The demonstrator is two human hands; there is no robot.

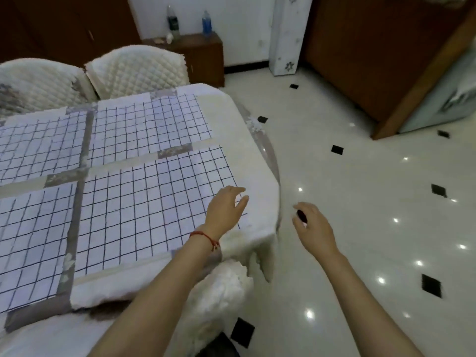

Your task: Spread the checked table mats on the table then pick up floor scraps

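Several white checked table mats lie flat on the table (257,161), which is covered in a cream cloth. The nearest mat (154,210) fills the table's front right part, and another mat (152,127) lies behind it. My left hand (226,210) hovers over the near mat's right corner, fingers relaxed and spread, a red string on the wrist. My right hand (313,228) hangs beyond the table's right edge above the floor, fingers loosely bent, holding nothing that I can see. A dark floor inset shows just past its fingers.
Two quilted white chairs (136,70) stand behind the table. A fluffy white chair cover (224,292) sits under my left forearm. The glossy tiled floor (360,202) with black diamond insets opens to the right. A wooden cabinet (201,55) with two bottles stands at the back.
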